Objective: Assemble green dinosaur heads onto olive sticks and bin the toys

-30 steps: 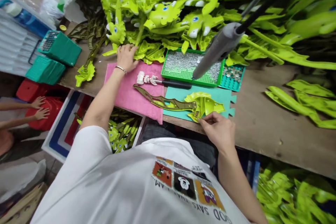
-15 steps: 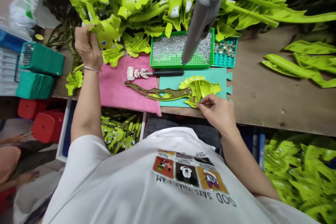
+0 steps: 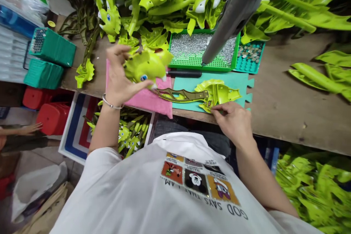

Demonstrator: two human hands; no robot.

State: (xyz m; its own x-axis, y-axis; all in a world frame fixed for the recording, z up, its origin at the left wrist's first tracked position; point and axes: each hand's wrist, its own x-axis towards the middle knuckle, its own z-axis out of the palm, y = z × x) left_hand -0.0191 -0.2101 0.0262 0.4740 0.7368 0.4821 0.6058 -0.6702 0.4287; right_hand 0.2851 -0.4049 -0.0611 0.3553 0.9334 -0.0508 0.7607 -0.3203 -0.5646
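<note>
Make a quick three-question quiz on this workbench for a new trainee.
1. What does the left hand hold?
2. True or false: the pink towel lies to the left of the teal mat.
3. Which hand pinches the lime-green plastic piece on the mat?

Key: 1. A lime-green toy dinosaur piece. 2. True. 3. The right hand.
</note>
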